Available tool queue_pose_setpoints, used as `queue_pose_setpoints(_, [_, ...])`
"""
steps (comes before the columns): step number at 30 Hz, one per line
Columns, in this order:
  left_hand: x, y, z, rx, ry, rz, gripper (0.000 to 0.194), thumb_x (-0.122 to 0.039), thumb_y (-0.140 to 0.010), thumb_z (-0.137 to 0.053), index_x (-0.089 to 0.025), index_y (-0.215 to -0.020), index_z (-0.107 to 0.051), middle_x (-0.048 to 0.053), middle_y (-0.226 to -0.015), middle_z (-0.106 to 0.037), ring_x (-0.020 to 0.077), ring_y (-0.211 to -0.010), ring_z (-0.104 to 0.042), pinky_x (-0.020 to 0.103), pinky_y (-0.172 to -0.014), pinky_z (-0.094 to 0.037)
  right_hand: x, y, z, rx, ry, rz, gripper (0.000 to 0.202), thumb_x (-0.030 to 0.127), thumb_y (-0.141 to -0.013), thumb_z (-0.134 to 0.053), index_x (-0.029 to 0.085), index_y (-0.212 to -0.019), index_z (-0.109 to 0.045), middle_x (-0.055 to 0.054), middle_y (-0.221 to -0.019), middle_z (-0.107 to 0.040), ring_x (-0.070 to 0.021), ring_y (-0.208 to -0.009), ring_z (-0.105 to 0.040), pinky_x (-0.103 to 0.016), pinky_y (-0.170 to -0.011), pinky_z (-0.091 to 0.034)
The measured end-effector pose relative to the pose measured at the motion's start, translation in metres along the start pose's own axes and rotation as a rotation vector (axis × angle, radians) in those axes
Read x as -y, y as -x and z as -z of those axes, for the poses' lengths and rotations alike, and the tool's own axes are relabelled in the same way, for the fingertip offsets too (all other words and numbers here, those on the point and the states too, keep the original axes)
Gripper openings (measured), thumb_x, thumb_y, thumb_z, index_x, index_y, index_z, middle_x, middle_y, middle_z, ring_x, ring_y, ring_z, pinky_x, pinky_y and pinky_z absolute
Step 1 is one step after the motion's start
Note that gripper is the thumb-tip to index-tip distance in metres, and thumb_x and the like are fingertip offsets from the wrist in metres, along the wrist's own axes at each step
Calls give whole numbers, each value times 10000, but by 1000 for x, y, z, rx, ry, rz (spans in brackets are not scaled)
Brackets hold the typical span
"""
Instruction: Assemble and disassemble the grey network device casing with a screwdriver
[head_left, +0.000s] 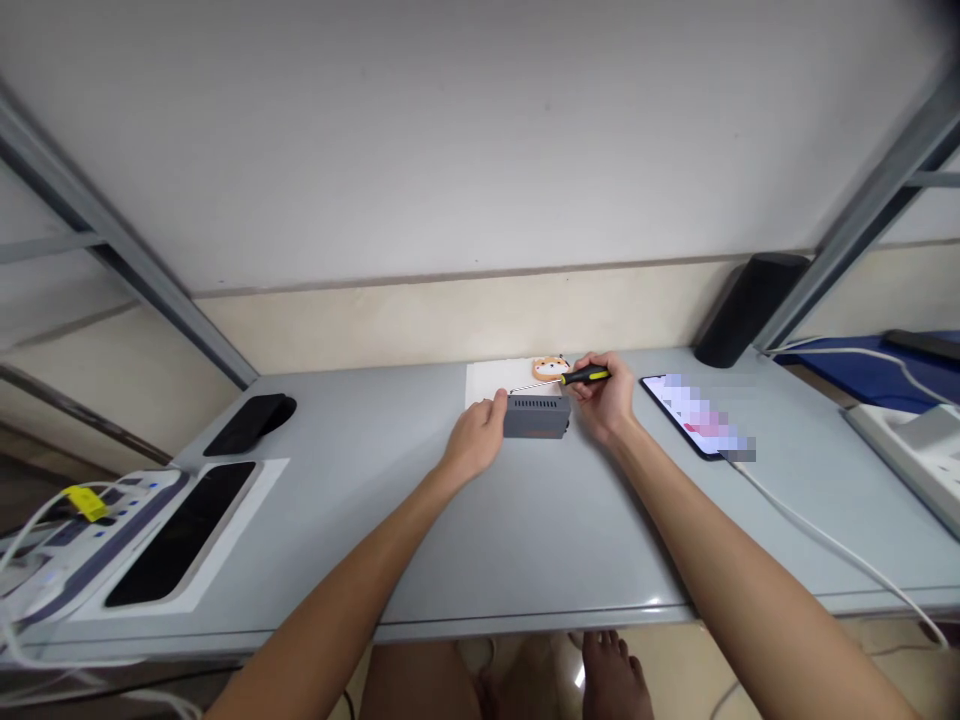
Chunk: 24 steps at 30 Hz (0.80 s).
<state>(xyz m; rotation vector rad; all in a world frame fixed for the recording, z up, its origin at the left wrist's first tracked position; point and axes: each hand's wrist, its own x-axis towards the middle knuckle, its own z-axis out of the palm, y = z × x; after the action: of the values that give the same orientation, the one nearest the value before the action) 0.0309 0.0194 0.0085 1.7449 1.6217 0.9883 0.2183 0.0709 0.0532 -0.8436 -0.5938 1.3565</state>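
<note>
- The box (535, 418), dark grey with a slotted top, sits toward the back of the desk (525, 540), well in from the front edge; part of the white paper (484, 380) shows behind it.
- The left hand (476, 435) is closed around the box's left end, thumb along its upper edge.
- The right hand (606, 400), just beyond the box's right end, has its fingers curled tight round the screwdriver (586, 374) handle. The shaft slants leftward over the box's back edge, its tip near the left thumb; contact cannot be told.
- The animal face (551, 369), orange and white, is just behind the box, partly under the shaft.
- Behind the box, only a short strip of desk lies before the wall (450, 320), so room is tight there.
- In front of the box, a broad stretch of desk reaches the front edge, with a forearm on either side.
- Right of the box, past the right hand, lies the lit phone (679, 405) with its cable (825, 535); farther back is the black cylinder (750, 310).
- Well left of the box, beyond a wide span of desk, are the dark slab (184, 535) and power strip (105, 560).
</note>
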Motion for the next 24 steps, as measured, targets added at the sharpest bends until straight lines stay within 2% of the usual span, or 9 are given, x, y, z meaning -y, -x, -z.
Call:
queue_pose_setpoints(5, [3,-1,-1,-1,22,17,732,-711,-1064,-253,-196,-864,-734,136,-926,-781,311,-1022,-715,407,-967,-527,-1,-1,1,9,19,4,71,253,-607,-578,200,-569,-549,19,-594,-501,-63,-456,-289,-235,-449,-225])
queue_pose_setpoints(17, [1,2,-2,-13,22,2,737,-714,-1074,-230,-195,-951,-739,132,-995,-786,311,-1084,-708,425,-1015,-526,0,0,2,63,82,47,73,264,-592,-574,208,-568,-533,16,-593,-481,-71,-468,-260,-251,-450,-213])
queue_pose_setpoints(20, [-3,4,0,-24,44,-2,663,-621,-1101,-236,-192,-987,-729,129,-1050,-776,301,-1099,-702,435,-1044,-517,2,0,1,69,98,62,75,265,-592,-572,212,-563,-527,14,-588,-475,-75,-471,-272,-248,-449,-212])
queue_pose_setpoints(22, [-6,6,2,-33,88,-43,579,-536,-1113,-252,-200,-1088,-722,116,-1138,-763,277,-1107,-694,421,-1038,-525,2,1,0,54,105,58,78,262,-597,-573,211,-557,-528,12,-587,-478,-76,-472,-279,-244,-445,-209])
queue_pose_setpoints(24, [-8,9,5,-40,122,-113,444,-486,-1095,-355,-220,-1216,-689,95,-1212,-742,248,-1085,-683,388,-1001,-540,2,2,-1,36,103,47,79,251,-599,-573,207,-549,-531,11,-587,-485,-71,-469,-276,-238,-440,-205])
